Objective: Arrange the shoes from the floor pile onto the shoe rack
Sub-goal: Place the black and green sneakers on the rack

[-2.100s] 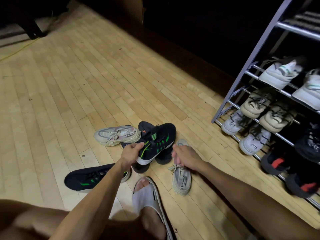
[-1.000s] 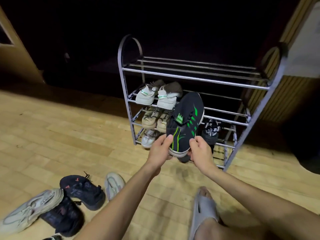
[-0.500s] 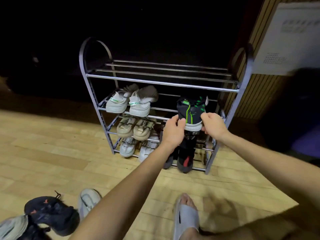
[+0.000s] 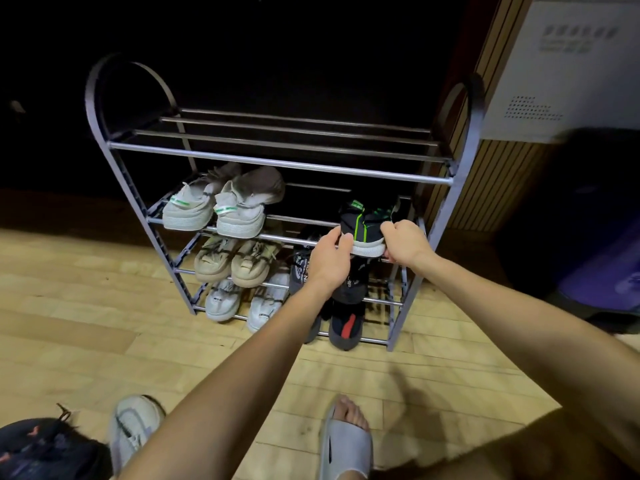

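Observation:
A black sneaker with green stripes and a white sole rests heel-out on the right side of the grey metal shoe rack's second tier. My left hand grips its left side and my right hand grips its right side. A white pair sits on the same tier at the left. Beige, white and black pairs fill the lower tiers. On the floor at the bottom left lie a black sneaker with red marks and a pale grey sneaker.
The rack's top tier carries nothing. A wood-slat wall and a white panel stand to the right, with a dark purple object on the floor beside the rack. My foot in a grey slide is on the wooden floor in front.
I lifted the black-and-green sneaker from the floor pile, turned toward the rack and carried it there. It has gone from held upright in the air to resting on the second tier.

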A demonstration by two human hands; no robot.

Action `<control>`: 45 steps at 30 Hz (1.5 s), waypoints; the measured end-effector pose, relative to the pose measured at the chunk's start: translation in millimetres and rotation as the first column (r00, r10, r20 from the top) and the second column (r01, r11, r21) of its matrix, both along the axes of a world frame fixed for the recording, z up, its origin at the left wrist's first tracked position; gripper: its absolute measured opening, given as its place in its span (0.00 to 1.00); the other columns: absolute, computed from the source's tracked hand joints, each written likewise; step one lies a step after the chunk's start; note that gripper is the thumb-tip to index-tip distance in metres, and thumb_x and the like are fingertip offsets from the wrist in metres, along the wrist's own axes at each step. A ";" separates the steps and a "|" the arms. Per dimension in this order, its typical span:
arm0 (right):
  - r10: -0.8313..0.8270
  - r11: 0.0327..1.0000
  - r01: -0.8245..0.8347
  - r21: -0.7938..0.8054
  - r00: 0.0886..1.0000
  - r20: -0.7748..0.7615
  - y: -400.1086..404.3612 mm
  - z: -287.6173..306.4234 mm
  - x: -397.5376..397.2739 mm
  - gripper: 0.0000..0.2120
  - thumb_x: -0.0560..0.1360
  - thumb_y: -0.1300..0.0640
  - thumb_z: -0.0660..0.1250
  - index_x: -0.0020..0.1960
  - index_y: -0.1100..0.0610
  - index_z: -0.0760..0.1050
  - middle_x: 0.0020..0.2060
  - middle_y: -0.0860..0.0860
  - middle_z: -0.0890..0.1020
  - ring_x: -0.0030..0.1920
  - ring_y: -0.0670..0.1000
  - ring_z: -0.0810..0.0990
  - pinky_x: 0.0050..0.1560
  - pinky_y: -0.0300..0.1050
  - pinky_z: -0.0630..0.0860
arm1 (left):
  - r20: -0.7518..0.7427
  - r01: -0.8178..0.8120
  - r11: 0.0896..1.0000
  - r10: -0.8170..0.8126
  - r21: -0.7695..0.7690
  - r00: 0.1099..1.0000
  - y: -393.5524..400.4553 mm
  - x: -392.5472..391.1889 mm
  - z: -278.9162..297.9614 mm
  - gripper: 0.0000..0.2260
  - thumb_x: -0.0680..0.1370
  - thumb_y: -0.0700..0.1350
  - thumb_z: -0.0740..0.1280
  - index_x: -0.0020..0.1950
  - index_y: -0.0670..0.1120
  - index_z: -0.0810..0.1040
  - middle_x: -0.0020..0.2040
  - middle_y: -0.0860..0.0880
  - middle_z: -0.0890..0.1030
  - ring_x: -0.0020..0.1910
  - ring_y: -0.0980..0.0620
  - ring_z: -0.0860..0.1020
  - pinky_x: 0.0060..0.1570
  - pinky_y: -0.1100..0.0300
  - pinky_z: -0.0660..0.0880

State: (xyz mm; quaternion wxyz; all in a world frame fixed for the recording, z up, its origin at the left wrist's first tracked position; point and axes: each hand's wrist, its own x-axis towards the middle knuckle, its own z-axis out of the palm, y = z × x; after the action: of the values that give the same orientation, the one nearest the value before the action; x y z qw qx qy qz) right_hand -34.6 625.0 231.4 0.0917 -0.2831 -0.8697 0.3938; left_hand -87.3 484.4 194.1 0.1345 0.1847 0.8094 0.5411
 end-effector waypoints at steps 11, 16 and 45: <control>-0.078 0.988 0.083 0.130 0.996 -0.040 -4.3 10.3 1.1 0.06 0.80 0.58 0.56 0.51 0.58 0.71 0.30 0.52 0.72 0.31 0.54 0.70 0.30 0.45 0.64 | -0.007 0.012 0.999 -0.012 0.037 1.000 -3.2 8.4 5.1 0.20 0.83 0.50 0.58 0.73 0.46 0.70 0.67 0.51 0.75 0.62 0.52 0.74 0.56 0.62 0.67; 0.102 0.965 -0.073 0.250 0.989 -0.105 -23.2 20.2 5.5 0.12 0.79 0.58 0.57 0.54 0.58 0.78 0.31 0.54 0.80 0.32 0.55 0.76 0.33 0.47 0.72 | -0.051 -0.121 0.988 0.126 0.099 0.991 -37.7 5.1 14.5 0.15 0.82 0.47 0.59 0.66 0.46 0.76 0.58 0.51 0.80 0.54 0.56 0.76 0.54 0.63 0.68; 0.718 0.683 -0.713 0.156 0.695 0.037 -335.9 -30.3 -49.6 0.17 0.80 0.56 0.57 0.37 0.55 0.80 0.30 0.54 0.81 0.30 0.52 0.76 0.36 0.47 0.72 | 0.110 -0.644 0.738 0.636 0.201 0.764 -425.7 18.7 -57.4 0.11 0.79 0.41 0.60 0.43 0.46 0.81 0.37 0.49 0.81 0.37 0.55 0.77 0.39 0.66 0.74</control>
State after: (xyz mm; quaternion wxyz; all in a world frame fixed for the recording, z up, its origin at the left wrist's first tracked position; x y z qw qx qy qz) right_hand -84.2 289.0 201.1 -0.0352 0.0922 -0.9381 0.3321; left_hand -68.6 58.7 136.7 -0.0678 -0.0995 0.7539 0.6459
